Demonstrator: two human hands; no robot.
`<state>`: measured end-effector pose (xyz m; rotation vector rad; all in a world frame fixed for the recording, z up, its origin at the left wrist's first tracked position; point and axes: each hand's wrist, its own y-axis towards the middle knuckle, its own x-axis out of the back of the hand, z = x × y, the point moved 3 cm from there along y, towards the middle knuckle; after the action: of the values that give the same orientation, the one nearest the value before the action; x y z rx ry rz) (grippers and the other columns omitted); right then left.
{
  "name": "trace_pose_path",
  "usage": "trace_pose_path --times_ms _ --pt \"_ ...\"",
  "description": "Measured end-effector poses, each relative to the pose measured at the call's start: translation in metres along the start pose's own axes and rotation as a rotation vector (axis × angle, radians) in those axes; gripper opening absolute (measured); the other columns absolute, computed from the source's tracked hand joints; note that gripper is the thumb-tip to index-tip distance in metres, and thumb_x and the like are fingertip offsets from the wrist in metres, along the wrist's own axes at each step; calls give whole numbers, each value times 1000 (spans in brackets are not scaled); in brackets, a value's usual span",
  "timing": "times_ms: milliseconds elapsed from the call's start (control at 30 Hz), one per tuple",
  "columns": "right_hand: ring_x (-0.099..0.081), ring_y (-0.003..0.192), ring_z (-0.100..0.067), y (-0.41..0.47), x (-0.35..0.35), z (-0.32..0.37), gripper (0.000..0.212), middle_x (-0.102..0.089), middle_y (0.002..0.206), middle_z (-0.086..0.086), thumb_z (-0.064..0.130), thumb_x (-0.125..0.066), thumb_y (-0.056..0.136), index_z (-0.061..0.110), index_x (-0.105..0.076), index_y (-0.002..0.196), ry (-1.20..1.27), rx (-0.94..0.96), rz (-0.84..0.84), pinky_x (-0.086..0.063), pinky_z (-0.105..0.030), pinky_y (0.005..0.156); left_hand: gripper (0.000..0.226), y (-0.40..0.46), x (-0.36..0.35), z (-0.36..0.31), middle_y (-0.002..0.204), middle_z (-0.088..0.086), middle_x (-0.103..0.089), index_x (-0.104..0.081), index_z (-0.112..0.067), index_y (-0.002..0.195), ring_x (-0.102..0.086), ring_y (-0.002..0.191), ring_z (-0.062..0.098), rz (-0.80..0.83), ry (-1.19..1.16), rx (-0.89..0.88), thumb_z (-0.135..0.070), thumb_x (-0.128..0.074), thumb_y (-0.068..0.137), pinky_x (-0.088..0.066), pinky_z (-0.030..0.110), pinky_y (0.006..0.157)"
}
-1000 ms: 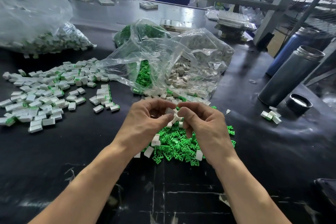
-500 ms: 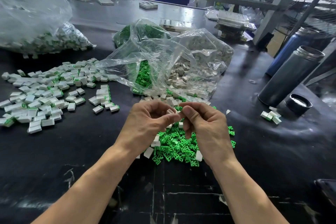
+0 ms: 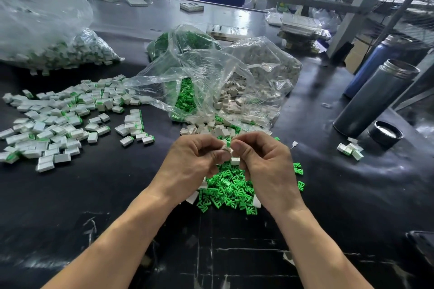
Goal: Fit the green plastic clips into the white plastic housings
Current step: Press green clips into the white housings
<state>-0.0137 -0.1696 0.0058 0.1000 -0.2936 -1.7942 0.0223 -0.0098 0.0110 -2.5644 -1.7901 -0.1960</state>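
Black and glossy, the table (image 3: 70, 206) carried our work. Our left hand (image 3: 192, 166) and right hand (image 3: 265, 166) met above the loose green clips (image 3: 225, 190), fingers curled, pinching one white housing (image 3: 226, 146) between them; knuckles hid most of it, so we could not tell whether a clip sat inside. Finished pieces (image 3: 58, 119) lay left. Crumpled clear bags (image 3: 211, 82) blurred their contents.

Your left hand (image 3: 195, 166) and right hand (image 3: 265, 166) meet at the centre of the frame, pinching one white housing (image 3: 226, 148) between the fingertips. Under them lies a pile of green clips (image 3: 225, 190). Finished pieces (image 3: 58, 122) are at the left.
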Motion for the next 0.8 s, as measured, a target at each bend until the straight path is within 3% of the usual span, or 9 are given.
trace_pose_path --times_ms 267,400,500,667,800 --pt "-55 57 -3 0 -1 0 10 -67 69 16 25 -77 92 34 -73 93 -177 74 39 -40 -15 54 7 -1 1 -3 75 15 -71 -76 -7 96 -64 61 15 -17 25 -8 -11 -75 91 -56 26 59" --pt "-48 52 -3 1 1 -2 10 -63 62 14 23 -76 93 33 -74 91 -133 42 41 -39 -18 48 7 -1 4 -3 69 5 -72 -74 -10 97 -66 61 13 -42 16 -4 -11 -75 91 -58 24 61" --pt "-56 57 -8 0 -1 -1 16 -67 67 8 17 -76 93 33 -75 91 -108 30 49 -48 -26 49 5 -1 5 -2 67 2 -71 -75 -10 96 -65 60 12 -58 14 3 -9 -75 91 -56 23 60" --pt "-60 59 -10 0 -3 -3 20 -69 70 5 9 -72 95 28 -76 91 -38 -32 53 -51 -22 51 4 0 6 -3 67 1 -71 -76 -10 94 -64 61 11 -63 -5 3 -9 -75 90 -55 21 59" --pt "-60 60 -11 -2 -3 -3 20 -68 71 1 12 -70 97 31 -73 90 -98 -30 21 -51 -28 50 8 -2 4 -4 69 -1 -71 -75 -15 89 -64 61 11 -64 48 -42 -7 -77 89 -56 24 60"
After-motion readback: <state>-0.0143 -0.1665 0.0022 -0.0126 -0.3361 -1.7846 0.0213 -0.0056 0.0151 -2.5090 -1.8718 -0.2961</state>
